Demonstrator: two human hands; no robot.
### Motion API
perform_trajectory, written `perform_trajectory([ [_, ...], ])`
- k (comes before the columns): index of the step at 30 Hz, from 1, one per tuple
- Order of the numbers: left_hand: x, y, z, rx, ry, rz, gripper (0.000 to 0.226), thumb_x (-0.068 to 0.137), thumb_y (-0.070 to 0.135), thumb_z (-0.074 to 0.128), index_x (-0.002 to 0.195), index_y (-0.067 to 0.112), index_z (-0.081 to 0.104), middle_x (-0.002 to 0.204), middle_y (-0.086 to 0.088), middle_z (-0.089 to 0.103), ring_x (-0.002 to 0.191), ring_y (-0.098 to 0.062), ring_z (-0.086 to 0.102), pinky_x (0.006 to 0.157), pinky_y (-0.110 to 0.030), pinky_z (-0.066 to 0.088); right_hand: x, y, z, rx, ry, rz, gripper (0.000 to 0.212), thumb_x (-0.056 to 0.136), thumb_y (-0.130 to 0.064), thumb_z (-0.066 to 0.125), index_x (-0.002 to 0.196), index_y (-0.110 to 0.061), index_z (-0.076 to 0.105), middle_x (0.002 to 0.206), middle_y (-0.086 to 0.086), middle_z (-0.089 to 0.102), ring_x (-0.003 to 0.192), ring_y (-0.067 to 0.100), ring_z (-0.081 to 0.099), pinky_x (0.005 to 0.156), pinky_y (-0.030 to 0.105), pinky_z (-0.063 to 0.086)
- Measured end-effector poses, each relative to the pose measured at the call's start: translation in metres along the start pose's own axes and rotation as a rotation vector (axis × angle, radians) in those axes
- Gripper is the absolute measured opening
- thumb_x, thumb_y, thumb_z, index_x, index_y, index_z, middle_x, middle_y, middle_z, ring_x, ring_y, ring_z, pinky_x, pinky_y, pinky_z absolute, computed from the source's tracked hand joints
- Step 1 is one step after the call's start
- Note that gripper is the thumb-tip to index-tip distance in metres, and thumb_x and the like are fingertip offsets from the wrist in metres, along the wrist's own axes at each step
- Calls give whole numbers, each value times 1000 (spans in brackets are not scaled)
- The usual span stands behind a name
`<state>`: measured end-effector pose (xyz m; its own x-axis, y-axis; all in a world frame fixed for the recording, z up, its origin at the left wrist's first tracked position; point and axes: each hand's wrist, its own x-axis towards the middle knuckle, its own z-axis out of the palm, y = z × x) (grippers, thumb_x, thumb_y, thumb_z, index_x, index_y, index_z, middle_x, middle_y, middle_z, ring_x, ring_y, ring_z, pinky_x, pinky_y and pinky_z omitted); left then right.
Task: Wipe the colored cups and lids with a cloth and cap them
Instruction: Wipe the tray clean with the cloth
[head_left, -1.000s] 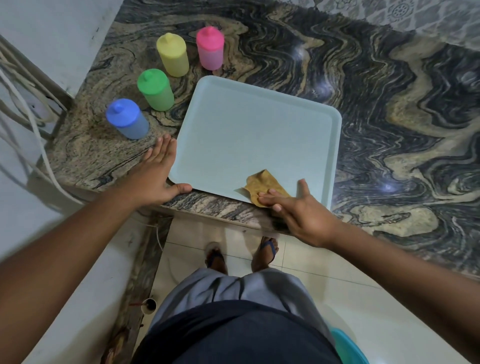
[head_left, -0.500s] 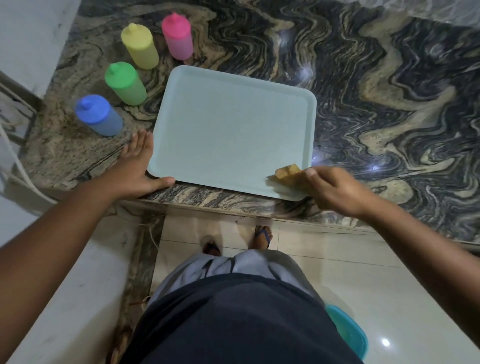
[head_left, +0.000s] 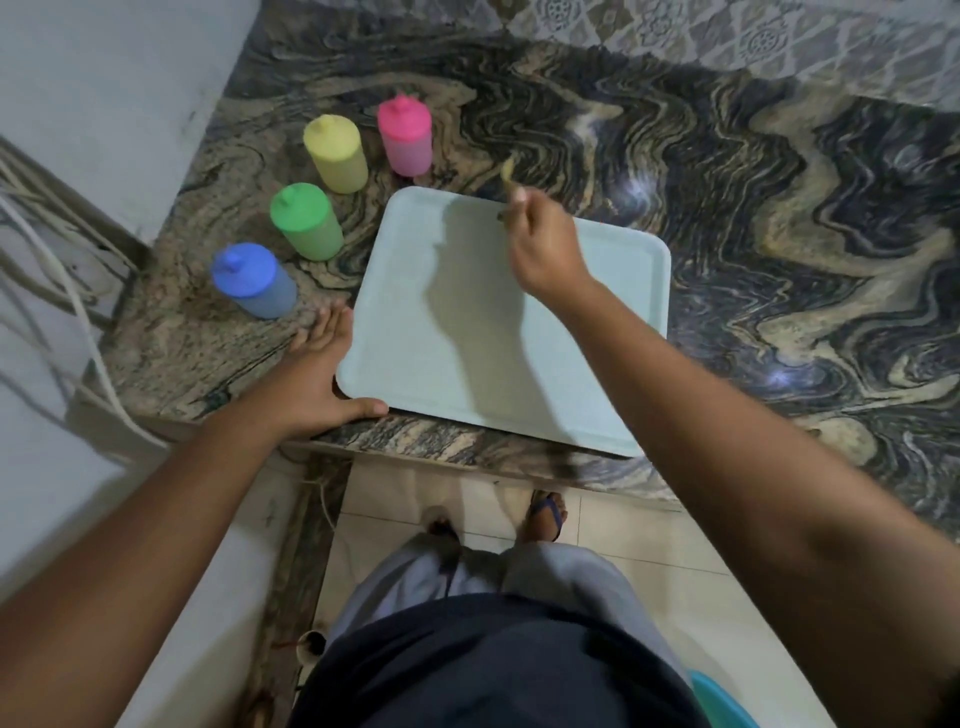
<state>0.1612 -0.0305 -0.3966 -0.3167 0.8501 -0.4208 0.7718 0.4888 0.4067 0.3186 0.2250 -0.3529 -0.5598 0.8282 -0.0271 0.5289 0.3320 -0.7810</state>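
A pale tray (head_left: 410, 332) is lying on the marbled worktop (head_left: 753, 218), its near edge just reaching the worktop's front edge. The clock directions below are taken from the tray's middle.

The right hand (head_left: 545, 249) is reaching across the tray to its far edge, at about 12 o'clock. Its grip is pinching a small tan cloth (head_left: 508, 174) between the fingertips. The cloth is poking up past the tray's far rim and is blurred, so I cannot tell whether it is touching the tray or the worktop.

The left hand (head_left: 317, 379) is resting flat at the tray's near left corner, at about 8 o'clock. Its grip is wide and holding nothing. The straight fingers are lying along the tray's left edge and the thumb is stretching along the near edge.

Four cups are standing upright on the worktop, off the tray, in a curved row. Each is wearing a spouted lid of its own colour.
- The blue cup (head_left: 254, 283) is standing at 9 o'clock, near the left fingertips.
- The green cup (head_left: 306, 221) is standing at 10 o'clock.
- The yellow cup (head_left: 336, 153) is standing between 10 and 11 o'clock.
- The pink cup (head_left: 405, 137) is standing at 11 o'clock, just beside the yellow one.

The person's sandalled feet (head_left: 545, 514) are standing on the tiled floor (head_left: 649, 561), below the worktop at 6 o'clock.
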Motion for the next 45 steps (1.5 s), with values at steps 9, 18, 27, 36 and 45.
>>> perform_trajectory([
  [9, 1, 1, 0, 121, 1, 7, 125, 81, 69, 64, 158, 9, -14, 166, -8, -22, 152, -19, -20, 127, -39, -2, -17, -35, 119, -568, -550, -193, 56, 109, -30, 24, 160, -8, 21, 170, 14, 13, 158, 34, 9, 124, 60, 9],
  [18, 0, 3, -1, 156, -35, 8, 124, 81, 71, 60, 159, 6, -12, 166, -13, -22, 153, -24, -20, 127, -44, 0, -102, -4, 87, -500, -754, -531, 46, 111, -25, 31, 156, -18, 39, 169, 0, 24, 158, 17, 14, 121, 66, -2],
  [27, 1, 4, -1, 233, -69, -9, 123, 85, 71, 54, 156, 4, -20, 165, -15, -24, 154, -28, -19, 126, -44, -2, -139, 37, 39, -422, -695, -489, 47, 109, -27, 28, 152, -18, 47, 162, -4, 39, 153, 14, 29, 116, 73, 2],
  [36, 0, 7, -1, 240, -102, -35, 120, 88, 64, 57, 155, 3, -21, 165, -15, -24, 154, -29, -18, 126, -45, 0, -168, 93, -46, -543, -620, -377, 63, 103, -40, 12, 153, -22, 46, 163, -9, 35, 154, 12, 26, 120, 67, -12],
  [45, 0, 11, -4, 238, -137, -51, 118, 90, 63, 56, 155, 5, -24, 165, -13, -25, 153, -26, -21, 127, -43, 0, -184, 131, -100, -633, -561, -334, 62, 103, -43, 12, 148, -26, 52, 160, -12, 41, 151, 11, 33, 118, 64, -19],
])
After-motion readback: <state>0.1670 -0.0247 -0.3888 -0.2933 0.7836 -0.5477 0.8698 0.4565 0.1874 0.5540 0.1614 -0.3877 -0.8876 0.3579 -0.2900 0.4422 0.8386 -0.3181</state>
